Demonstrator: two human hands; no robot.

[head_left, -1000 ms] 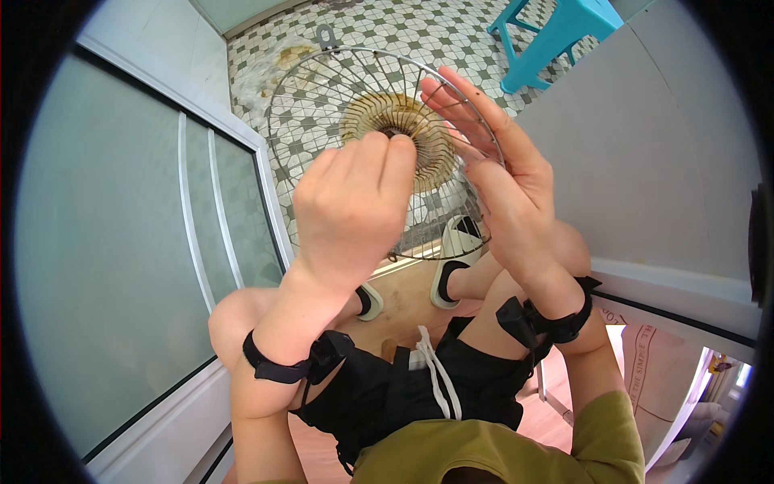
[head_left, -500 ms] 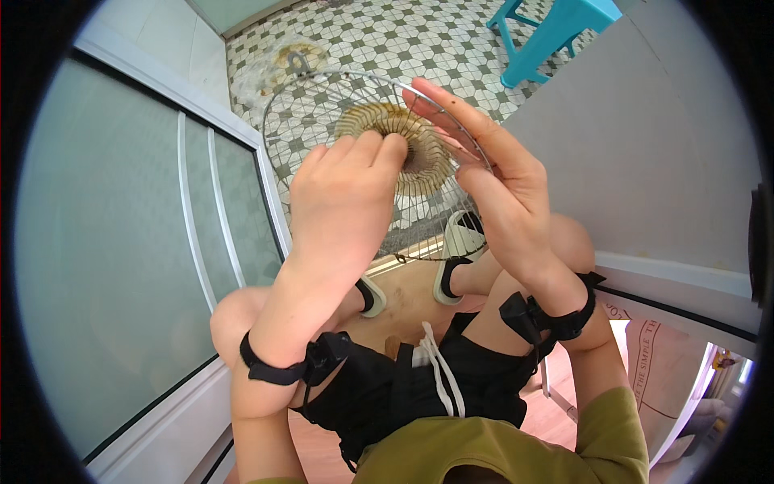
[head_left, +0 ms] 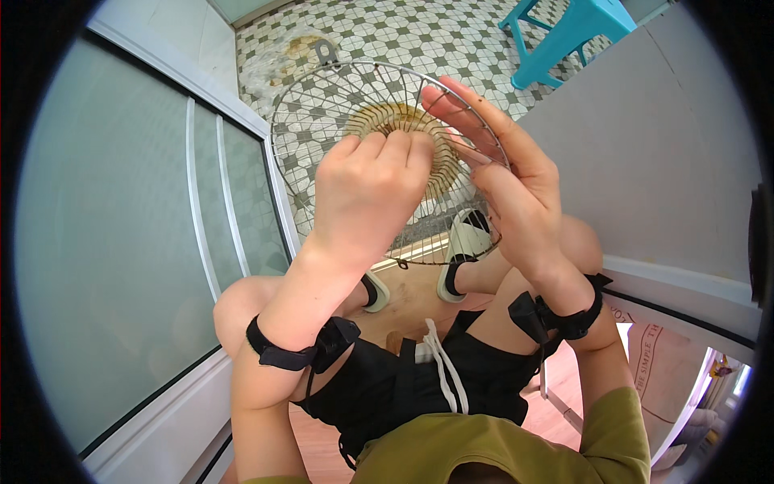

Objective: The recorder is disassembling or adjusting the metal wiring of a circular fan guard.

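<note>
A round wire fan guard [head_left: 339,105] with a dusty yellowish centre ring [head_left: 387,119] is held up in front of me, above my knees. My left hand [head_left: 367,189] is curled in front of the centre ring, fingertips pinched on its wires. My right hand [head_left: 504,173] lies flat along the guard's right rim, fingers stretched out and thumb behind, holding it steady. Both wrists wear black straps. I am seated, in black shorts and an olive shirt.
A frosted glass sliding door [head_left: 121,226] fills the left side. A pale wall panel [head_left: 661,145] rises on the right. Beyond lies a patterned tile floor [head_left: 419,32] with a turquoise stool [head_left: 564,36] and a clear plastic bag [head_left: 278,60]. My white slippers [head_left: 461,250] rest below.
The guard has shifted slightly left and lower in view. My left hand has slid a little across the centre ring; my right hand keeps its flat hold on the rim.
</note>
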